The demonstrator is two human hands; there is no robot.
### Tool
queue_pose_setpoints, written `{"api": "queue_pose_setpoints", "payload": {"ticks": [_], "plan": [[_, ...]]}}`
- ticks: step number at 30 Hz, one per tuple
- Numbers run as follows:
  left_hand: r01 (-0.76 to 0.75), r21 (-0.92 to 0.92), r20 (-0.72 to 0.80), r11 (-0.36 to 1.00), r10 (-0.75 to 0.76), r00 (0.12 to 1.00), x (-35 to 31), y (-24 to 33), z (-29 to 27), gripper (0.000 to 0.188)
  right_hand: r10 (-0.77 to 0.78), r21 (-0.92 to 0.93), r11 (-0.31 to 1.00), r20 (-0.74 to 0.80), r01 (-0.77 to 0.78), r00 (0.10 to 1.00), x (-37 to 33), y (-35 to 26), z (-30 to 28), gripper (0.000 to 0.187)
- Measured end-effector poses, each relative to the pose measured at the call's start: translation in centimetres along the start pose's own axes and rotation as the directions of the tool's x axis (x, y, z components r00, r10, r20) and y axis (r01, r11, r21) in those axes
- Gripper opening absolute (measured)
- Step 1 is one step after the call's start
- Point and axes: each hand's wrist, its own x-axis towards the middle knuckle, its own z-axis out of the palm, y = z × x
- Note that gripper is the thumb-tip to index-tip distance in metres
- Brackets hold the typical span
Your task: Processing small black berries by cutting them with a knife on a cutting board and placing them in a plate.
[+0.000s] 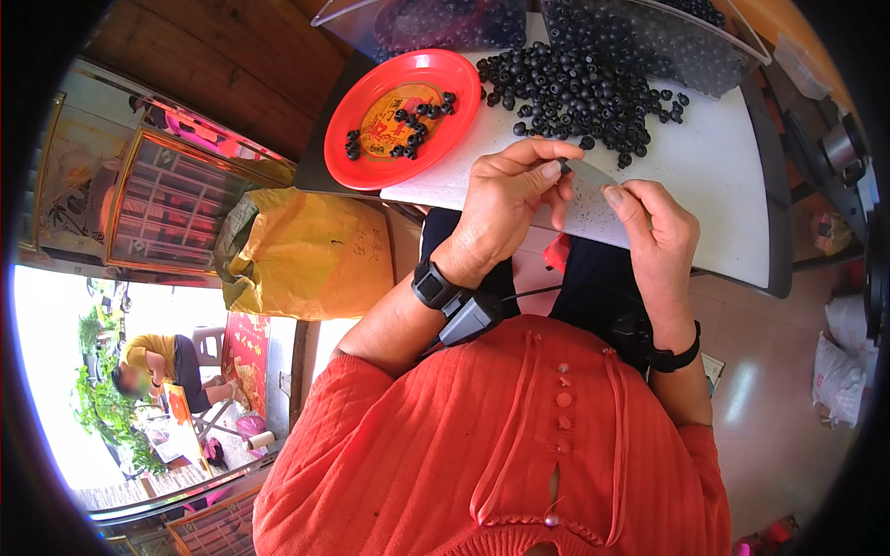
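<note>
My left hand [508, 190] is closed in a pinch on a small black bead [565, 166], just above the near edge of the white board. To its right, my right hand [654, 222] is also pinched, thumb against fingers. A thin greyish shape shows between the two hands, but I cannot make out what the right fingers hold. Beyond both hands lies a loose pile of round black beads [565, 88], some with visible holes. At the left, a red plate [343, 111] with a yellow printed centre carries several more black beads in small clusters.
Two clear plastic bins [649, 60] of black beads stand at the far side of the white board [718, 185]. A yellow bag [324, 246] sits left of my left forearm. White sacks [839, 371] lie on the floor at right. Outside at left, another person [167, 361] sits bent forward.
</note>
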Motion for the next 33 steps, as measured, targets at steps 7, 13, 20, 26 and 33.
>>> {"api": "queue_pose_setpoints", "payload": {"ticks": [7, 13, 20, 26, 33], "plan": [[-0.048, 0.121, -0.035, 0.991, 0.052, 0.998, -0.1, 0.4, 0.1, 0.022, -0.015, 0.026, 1.000, 0.007, 0.015, 1.000, -0.2, 0.0, 0.0, 0.014], [-0.377, 0.888, 0.022, 0.262, 0.797, 0.604, 0.2, 6.2, -3.7, 0.018, 0.122, 0.207, 0.972, -0.048, -0.109, 0.991, 0.1, -0.3, -1.5, 0.016], [-0.270, 0.946, 0.308, -0.181, 0.764, 0.566, 1.3, 4.7, -4.7, 0.019, 0.165, 0.329, 0.934, -0.062, -0.136, 0.984, 0.4, -0.3, -1.5, 0.017], [-0.393, 0.911, 0.396, -0.128, 0.545, 0.739, 2.3, 0.4, 0.7, 0.013, 0.150, 0.314, 0.941, -0.059, -0.124, 0.987, 0.2, 0.0, -1.2, 0.017], [-0.456, 0.881, 0.457, -0.122, 0.470, 0.755, 3.0, -0.2, -1.6, 0.015, 0.122, 0.285, 0.953, -0.062, -0.100, 0.991, 0.1, 0.2, -1.1, 0.018]]}}
